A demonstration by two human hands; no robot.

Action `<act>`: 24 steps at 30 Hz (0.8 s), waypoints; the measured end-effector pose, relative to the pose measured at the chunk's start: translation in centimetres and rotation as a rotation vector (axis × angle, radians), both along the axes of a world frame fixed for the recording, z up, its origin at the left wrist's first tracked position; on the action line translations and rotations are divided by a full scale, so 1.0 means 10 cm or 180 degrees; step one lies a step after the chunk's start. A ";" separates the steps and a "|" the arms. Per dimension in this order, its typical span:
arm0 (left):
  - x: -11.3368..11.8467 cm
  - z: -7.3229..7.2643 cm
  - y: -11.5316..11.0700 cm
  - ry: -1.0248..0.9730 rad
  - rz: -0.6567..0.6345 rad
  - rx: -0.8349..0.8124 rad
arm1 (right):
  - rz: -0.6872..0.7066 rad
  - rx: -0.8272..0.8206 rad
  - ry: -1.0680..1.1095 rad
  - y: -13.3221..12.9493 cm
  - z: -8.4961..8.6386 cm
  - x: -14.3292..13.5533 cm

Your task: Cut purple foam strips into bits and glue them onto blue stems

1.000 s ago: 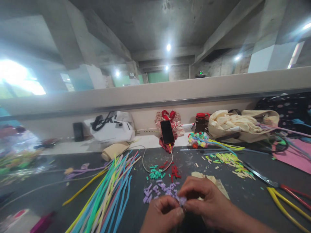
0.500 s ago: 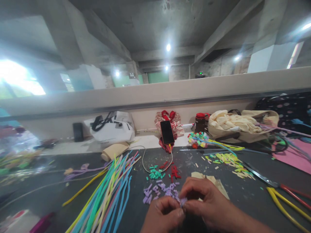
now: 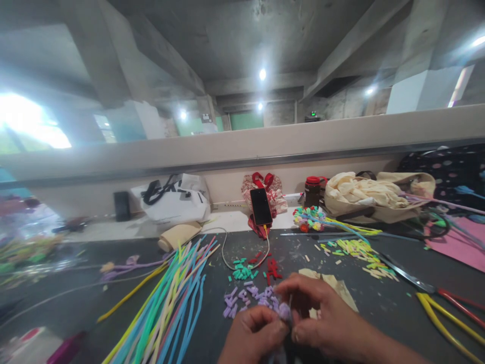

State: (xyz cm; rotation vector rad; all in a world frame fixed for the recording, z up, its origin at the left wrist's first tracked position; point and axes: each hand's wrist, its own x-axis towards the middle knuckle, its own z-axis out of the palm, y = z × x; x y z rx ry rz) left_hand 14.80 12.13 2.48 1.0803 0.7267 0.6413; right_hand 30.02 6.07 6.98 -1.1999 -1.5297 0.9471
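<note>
My left hand (image 3: pixel 255 331) is closed in a pinch at the bottom centre, holding a small rounded purple flower-like piece (image 3: pixel 284 311) at its fingertips. Close against its right side is my right hand (image 3: pixel 322 313), with curled fingers and the thumb near the piece. A thin pale strand seems to run between the right fingers, but blur hides what exactly they grip. Just beyond my hands lie loose short purple tube pieces (image 3: pixel 232 302). Behind those are small piles of green pieces (image 3: pixel 242 270) and red pieces (image 3: pixel 273 269).
Long coloured fuzzy stems (image 3: pixel 166 298) lie at the left. Scissors (image 3: pixel 409 278) with red handles and a yellow-handled tool (image 3: pixel 432 308) are at the right, near yellow pieces (image 3: pixel 354 250). A beige cloth (image 3: pixel 341 290) lies behind my right hand; a phone (image 3: pixel 260 206) with a cable stands at the back.
My right fingers have shifted and parted somewhat from the left fingertips. More of the purple piece now shows between the hands. The things on the table have stayed put.
</note>
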 end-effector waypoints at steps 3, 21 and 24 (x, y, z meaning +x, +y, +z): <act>-0.01 0.02 0.02 -0.0109 -0.0035 -0.0124 | -0.0283 -0.0084 0.0619 0.05 -0.04 0.04; -0.09 0.16 0.03 -0.0182 -0.0332 -0.0566 | -0.0486 -0.0347 0.0989 0.15 -0.21 0.04; -0.09 0.17 0.03 -0.0261 -0.0368 -0.0634 | -0.0381 -0.0240 0.0880 0.14 -0.12 0.03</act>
